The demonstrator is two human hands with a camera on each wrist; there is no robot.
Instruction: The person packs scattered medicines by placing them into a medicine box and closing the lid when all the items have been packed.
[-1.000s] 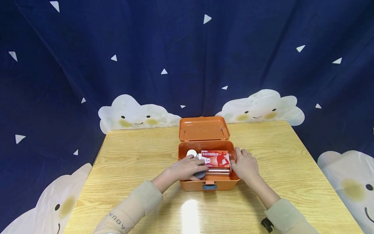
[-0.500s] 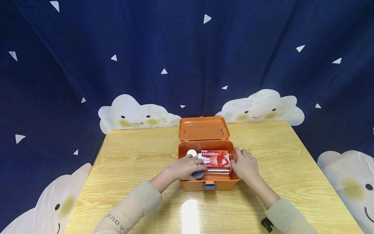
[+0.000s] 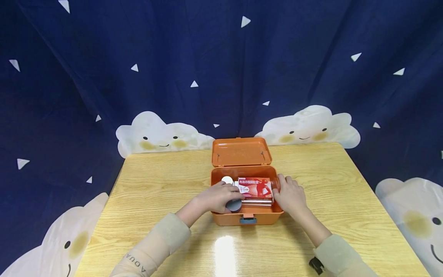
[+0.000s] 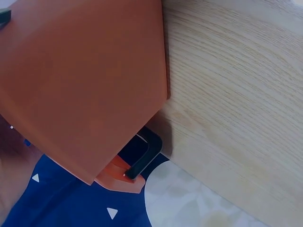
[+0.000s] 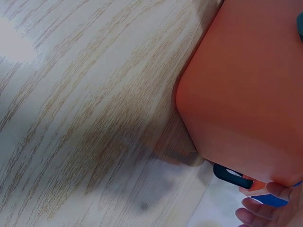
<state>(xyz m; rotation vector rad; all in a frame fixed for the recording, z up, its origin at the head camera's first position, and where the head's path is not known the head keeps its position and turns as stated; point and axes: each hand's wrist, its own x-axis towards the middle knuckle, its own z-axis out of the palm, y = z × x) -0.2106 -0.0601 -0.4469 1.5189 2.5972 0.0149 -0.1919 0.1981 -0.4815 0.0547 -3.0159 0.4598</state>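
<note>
An orange plastic storage box stands with its lid hinged back. Inside it on the left, my left hand curls its fingers round a jar with a dark grey round lid. Behind that hand is a bottle with a white cap, its body mostly hidden. A red and white medicine box lies on top of other flat boxes at the right. My right hand grips the box's right rim, thumb inside and fingers outside. The left wrist view shows mainly the box's outer wall.
A dark blue-grey latch sits at the front of the box. The wooden table extends on both sides. A dark blue curtain with white clouds and triangles hangs behind. A black strap piece shows by the right sleeve.
My left hand has shifted slightly left with the grey-lidded jar, away from the stacked boxes, and more of the lid shows. The right hand has stayed on the rim.
</note>
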